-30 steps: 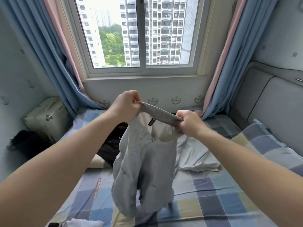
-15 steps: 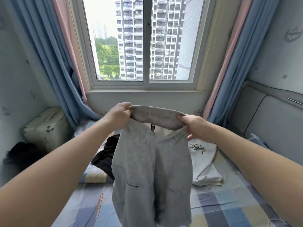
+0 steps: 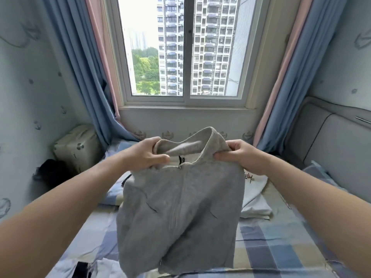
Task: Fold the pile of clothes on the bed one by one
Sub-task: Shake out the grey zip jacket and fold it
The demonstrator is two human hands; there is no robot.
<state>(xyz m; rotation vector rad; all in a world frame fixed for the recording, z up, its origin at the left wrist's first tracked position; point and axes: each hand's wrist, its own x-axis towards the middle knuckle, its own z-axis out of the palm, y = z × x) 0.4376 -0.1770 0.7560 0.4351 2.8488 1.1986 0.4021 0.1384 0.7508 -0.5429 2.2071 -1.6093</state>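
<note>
Since the earlier frame the collar of the grey zip jacket [image 3: 180,207] has gone from a flat band stretched between the hands to an open loop standing up above them. At far left a cream case [image 3: 77,147] sits on the floor by the blue curtain [image 3: 80,77], with a dark heap [image 3: 48,173] beside it. The left hand [image 3: 147,156] curls its fingers round the jacket's shoulder just below the collar, with the thumb across the front. The jacket hangs between both hands, zip side toward the person, and its lower edge hangs over the checked bed sheet [image 3: 281,243]. The right hand [image 3: 239,157] grips the other shoulder, fingers folded over the cloth. Right of it a white garment [image 3: 255,199] with dark lettering lies on the bed, and the grey padded headboard [image 3: 331,147] rises at far right.
</note>
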